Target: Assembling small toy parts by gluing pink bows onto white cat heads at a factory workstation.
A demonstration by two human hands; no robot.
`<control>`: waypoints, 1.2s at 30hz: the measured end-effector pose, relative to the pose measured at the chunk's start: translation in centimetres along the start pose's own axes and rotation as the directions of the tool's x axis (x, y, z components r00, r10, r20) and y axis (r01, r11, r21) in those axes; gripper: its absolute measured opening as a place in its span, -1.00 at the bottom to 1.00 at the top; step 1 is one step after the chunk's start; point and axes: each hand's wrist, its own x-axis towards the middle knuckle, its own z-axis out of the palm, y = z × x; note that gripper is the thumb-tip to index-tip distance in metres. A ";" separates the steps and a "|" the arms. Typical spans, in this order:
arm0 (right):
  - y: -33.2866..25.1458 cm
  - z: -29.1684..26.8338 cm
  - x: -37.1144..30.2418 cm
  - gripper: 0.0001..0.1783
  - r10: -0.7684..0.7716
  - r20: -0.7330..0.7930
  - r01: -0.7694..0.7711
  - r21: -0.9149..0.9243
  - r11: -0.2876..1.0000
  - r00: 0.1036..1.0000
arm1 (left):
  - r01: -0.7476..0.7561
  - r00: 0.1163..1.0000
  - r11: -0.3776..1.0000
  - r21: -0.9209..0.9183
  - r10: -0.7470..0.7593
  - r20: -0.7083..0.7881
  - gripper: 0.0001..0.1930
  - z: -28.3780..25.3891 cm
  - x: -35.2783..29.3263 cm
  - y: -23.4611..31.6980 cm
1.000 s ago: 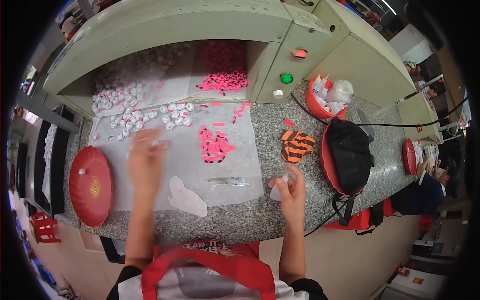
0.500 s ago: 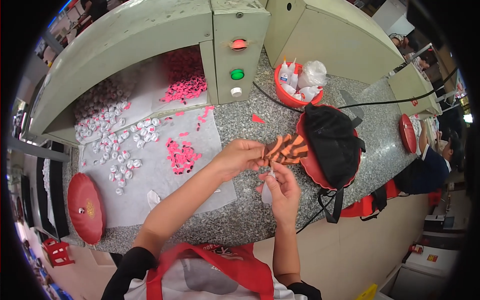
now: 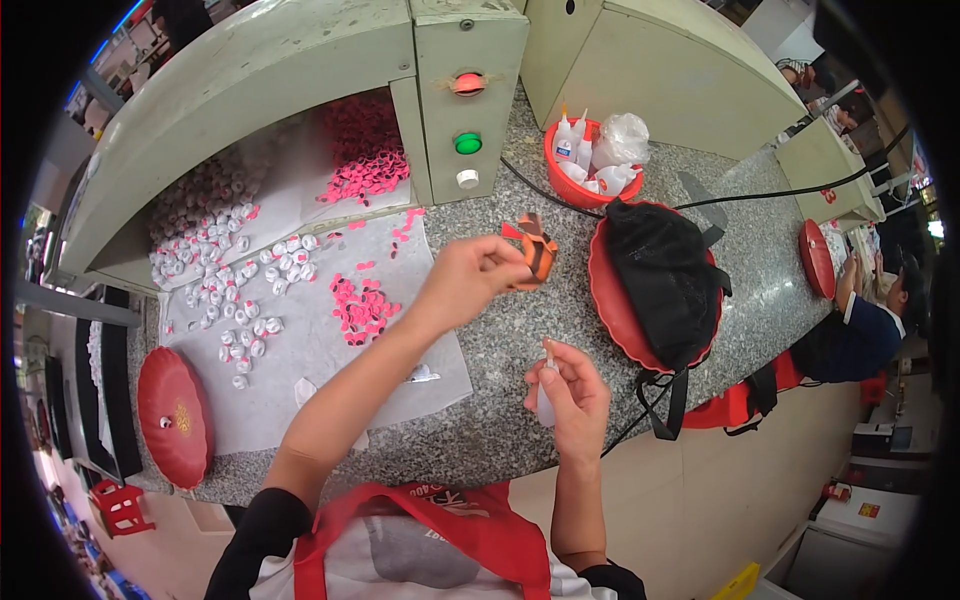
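My left hand [image 3: 470, 278] pinches an orange-and-black striped piece [image 3: 540, 258], which looks like cloth, above the speckled stone counter. A small red triangular scrap [image 3: 511, 231] shows right behind that piece. Lower and to the right, my right hand [image 3: 575, 395] is closed around a small whitish squeeze bottle [image 3: 546, 405] with a narrow nozzle pointing up. The bottle and the striped piece are apart. On the white sheet [image 3: 430, 340] left of my hands lie a pile of small pink-and-black pieces [image 3: 362, 310] and several white balls with pink bits [image 3: 250, 340].
A grey-green machine [image 3: 465, 110] with a red and a green light stands behind the sheet. To the right are a red basket [image 3: 575, 190] of squeeze bottles and a red tray [image 3: 600, 290] under a black bag [image 3: 660, 285]. Another red tray [image 3: 160, 400] sits far left. A co-worker [image 3: 870, 320] is at far right.
My left hand has lifted the striped piece up and away from the bottle, and the piece has turned and looks more bunched. My right hand with the bottle has dropped slightly.
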 end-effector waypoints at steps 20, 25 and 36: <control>7.4 9.2 0.0 -0.79 -0.302 0.747 0.797 -0.597 0.087 0.592 | 0.269 0.851 0.818 -0.508 -0.450 -0.273 -0.66 -3.7 -27.5 0.5; 8.1 10.9 0.5 -0.78 -0.153 0.855 0.777 -0.516 -0.361 0.496 | 0.542 0.725 0.186 -0.819 -0.596 0.344 -0.64 -0.6 -30.8 -4.5; 8.5 4.9 -11.2 -0.73 -0.168 0.720 0.715 -0.576 0.397 0.674 | 0.472 0.701 0.261 -0.842 -0.690 0.179 -0.72 1.2 -32.8 -7.7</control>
